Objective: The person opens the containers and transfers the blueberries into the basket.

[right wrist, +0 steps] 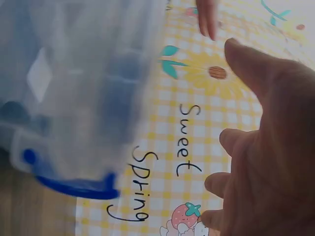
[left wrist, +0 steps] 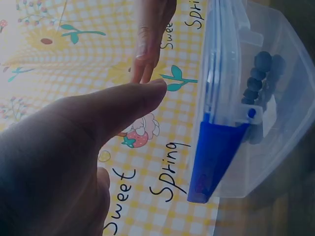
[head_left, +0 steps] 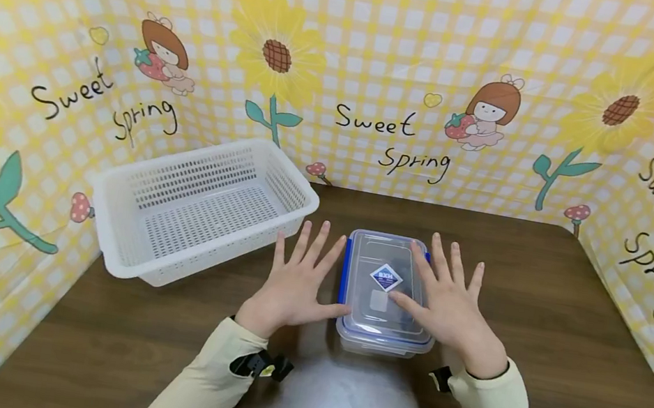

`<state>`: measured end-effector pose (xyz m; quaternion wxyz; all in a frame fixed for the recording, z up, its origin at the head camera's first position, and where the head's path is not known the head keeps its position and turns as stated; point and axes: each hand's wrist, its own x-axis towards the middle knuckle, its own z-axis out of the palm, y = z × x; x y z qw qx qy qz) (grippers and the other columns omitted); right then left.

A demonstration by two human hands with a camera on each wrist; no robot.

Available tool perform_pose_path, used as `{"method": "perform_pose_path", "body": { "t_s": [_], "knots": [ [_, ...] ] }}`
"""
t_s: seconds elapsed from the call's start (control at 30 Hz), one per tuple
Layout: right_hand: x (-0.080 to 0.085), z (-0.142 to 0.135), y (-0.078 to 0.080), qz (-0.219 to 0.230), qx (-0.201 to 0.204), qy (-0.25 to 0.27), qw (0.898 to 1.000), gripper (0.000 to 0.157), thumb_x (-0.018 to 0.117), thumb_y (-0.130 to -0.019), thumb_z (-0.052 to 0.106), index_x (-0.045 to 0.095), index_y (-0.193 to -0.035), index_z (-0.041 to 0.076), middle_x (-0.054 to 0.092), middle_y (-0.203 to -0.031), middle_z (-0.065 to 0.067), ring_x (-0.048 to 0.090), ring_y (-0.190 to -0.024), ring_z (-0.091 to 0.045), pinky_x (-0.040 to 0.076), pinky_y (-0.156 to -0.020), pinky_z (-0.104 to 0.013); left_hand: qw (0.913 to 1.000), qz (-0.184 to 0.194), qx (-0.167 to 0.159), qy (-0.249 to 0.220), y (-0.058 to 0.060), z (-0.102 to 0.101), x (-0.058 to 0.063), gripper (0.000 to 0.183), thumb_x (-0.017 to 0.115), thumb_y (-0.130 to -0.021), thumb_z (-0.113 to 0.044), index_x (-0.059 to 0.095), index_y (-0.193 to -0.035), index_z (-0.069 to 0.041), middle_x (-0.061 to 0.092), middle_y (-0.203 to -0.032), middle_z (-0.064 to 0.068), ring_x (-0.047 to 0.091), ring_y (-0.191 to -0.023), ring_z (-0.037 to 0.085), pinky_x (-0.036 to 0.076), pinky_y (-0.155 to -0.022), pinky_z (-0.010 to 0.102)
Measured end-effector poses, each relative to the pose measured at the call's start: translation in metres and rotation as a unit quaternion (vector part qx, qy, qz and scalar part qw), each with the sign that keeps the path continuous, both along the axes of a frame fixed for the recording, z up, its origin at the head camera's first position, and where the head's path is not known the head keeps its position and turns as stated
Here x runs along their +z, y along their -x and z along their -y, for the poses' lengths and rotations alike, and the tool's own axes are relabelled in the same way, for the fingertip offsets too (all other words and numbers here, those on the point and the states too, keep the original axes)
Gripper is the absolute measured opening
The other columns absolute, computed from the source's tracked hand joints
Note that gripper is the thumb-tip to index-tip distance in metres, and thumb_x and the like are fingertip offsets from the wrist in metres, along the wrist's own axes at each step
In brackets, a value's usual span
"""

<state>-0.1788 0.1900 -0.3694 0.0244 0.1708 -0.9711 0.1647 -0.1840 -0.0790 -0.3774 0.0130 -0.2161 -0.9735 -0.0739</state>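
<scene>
Checked cloth (head_left: 375, 49) is backing the counter (head_left: 548, 293), where left hand (head_left: 293, 291) and right hand (head_left: 453, 311) are hovering, splayed and empty, by a lidded box (head_left: 383, 279), uneven pressure risking a slip.

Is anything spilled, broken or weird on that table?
Nothing looks spilled or broken. The white perforated basket sits slantwise on the left of the brown table, while the clear lidded box stands straighter. That's only a bit crooked, so nothing really stands out.
</scene>
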Motion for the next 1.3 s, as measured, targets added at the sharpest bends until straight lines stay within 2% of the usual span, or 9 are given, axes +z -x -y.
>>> {"method": "perform_pose_path", "body": {
  "t_s": [0.27, 0.33, 0.43, 0.5, 0.63, 0.8, 0.9, 1.03, 1.3],
  "knots": [
    [0.018, -0.02, 0.003, 0.064, 0.03, 0.104, 0.992, 0.09, 0.057, -0.099, 0.047, -0.002, -0.161, 0.02, -0.01, -0.165, -0.018, -0.01, -0.147, -0.046, -0.012, -0.108, -0.075, 0.9991, -0.026, -0.018, -0.029, 0.01, 0.001, 0.007, 0.105, 0.057, -0.087, -0.071, 0.001, -0.161, -0.022, -0.008, -0.166, 0.01, -0.004, -0.151, 0.036, 0.001, -0.116, 0.068],
    [0.018, -0.026, 0.009, 0.089, 0.042, 0.136, 0.986, 0.092, 0.06, -0.099, 0.043, -0.003, -0.161, 0.017, -0.007, -0.164, -0.02, -0.007, -0.147, -0.048, -0.004, -0.11, -0.076, 0.9971, -0.017, -0.018, -0.072, 0.016, 0.003, 0.007, 0.101, 0.059, -0.09, -0.065, 0.003, -0.161, -0.019, 0.0, -0.166, 0.013, 0.01, -0.15, 0.038, 0.015, -0.117, 0.065],
    [0.013, -0.036, 0.019, 0.139, 0.053, 0.19, 0.97, 0.093, 0.061, -0.1, 0.036, -0.007, -0.159, 0.011, -0.001, -0.162, -0.026, 0.006, -0.146, -0.05, 0.014, -0.112, -0.073, 0.9838, 0.048, -0.016, -0.172, 0.025, 0.007, 0.003, 0.096, 0.063, -0.094, -0.053, 0.005, -0.161, -0.015, 0.009, -0.165, 0.016, 0.023, -0.146, 0.038, 0.029, -0.115, 0.058],
    [0.006, -0.041, 0.024, 0.181, 0.05, 0.23, 0.955, 0.092, 0.059, -0.101, 0.032, -0.009, -0.158, 0.008, 0.005, -0.159, -0.031, 0.022, -0.141, -0.052, 0.03, -0.109, -0.069, 0.9629, 0.104, -0.015, -0.249, 0.031, 0.008, -0.003, 0.094, 0.067, -0.094, -0.043, 0.007, -0.161, -0.012, 0.016, -0.163, 0.019, 0.033, -0.142, 0.038, 0.036, -0.112, 0.055],
    [-0.01, -0.048, 0.03, 0.27, 0.035, 0.312, 0.91, 0.092, 0.056, -0.102, 0.025, -0.015, -0.157, 0.007, 0.013, -0.15, -0.037, 0.043, -0.125, -0.054, 0.053, -0.09, -0.06, 0.9016, 0.206, 0.005, -0.381, 0.039, 0.005, -0.019, 0.093, 0.073, -0.091, -0.03, 0.014, -0.16, -0.011, 0.027, -0.158, 0.021, 0.043, -0.135, 0.039, 0.043, -0.107, 0.054],
    [-0.033, -0.053, 0.035, 0.334, 0.026, 0.389, 0.858, 0.091, 0.056, -0.102, 0.02, -0.016, -0.157, 0.008, 0.02, -0.144, -0.037, 0.05, -0.115, -0.045, 0.06, -0.076, -0.053, 0.7986, 0.314, 0.042, -0.512, 0.044, -0.002, -0.039, 0.096, 0.075, -0.088, -0.013, 0.011, -0.16, -0.014, 0.023, -0.159, 0.022, 0.045, -0.132, 0.043, 0.055, -0.093, 0.051],
    [-0.044, -0.056, 0.037, 0.346, 0.034, 0.409, 0.844, 0.088, 0.056, -0.102, 0.018, -0.012, -0.158, 0.008, 0.034, -0.135, -0.034, 0.06, -0.101, -0.034, 0.061, -0.072, -0.051, 0.7454, 0.352, 0.049, -0.564, 0.045, -0.006, -0.049, 0.097, 0.072, -0.088, -0.003, 0.007, -0.16, -0.013, 0.023, -0.158, 0.025, 0.048, -0.128, 0.045, 0.059, -0.085, 0.048],
    [-0.053, -0.062, 0.038, 0.369, 0.047, 0.445, 0.814, 0.084, 0.054, -0.103, 0.014, -0.008, -0.159, 0.012, 0.05, -0.116, -0.022, 0.068, -0.083, -0.024, 0.062, -0.065, -0.045, 0.7189, 0.369, 0.058, -0.586, 0.045, -0.009, -0.056, 0.097, 0.072, -0.087, 0.002, 0.011, -0.16, -0.013, 0.03, -0.154, 0.025, 0.055, -0.121, 0.042, 0.062, -0.075, 0.046],
    [-0.062, -0.071, 0.042, 0.405, 0.081, 0.517, 0.75, 0.082, 0.051, -0.103, 0.006, -0.009, -0.159, 0.016, 0.063, -0.113, -0.012, 0.072, -0.087, -0.025, 0.062, -0.064, -0.039, 0.675, 0.397, 0.054, -0.619, 0.049, -0.008, -0.064, 0.099, 0.069, -0.087, 0.008, 0.011, -0.161, -0.022, 0.031, -0.155, 0.022, 0.068, -0.086, 0.032, 0.061, -0.053, 0.035]
  ]
}}
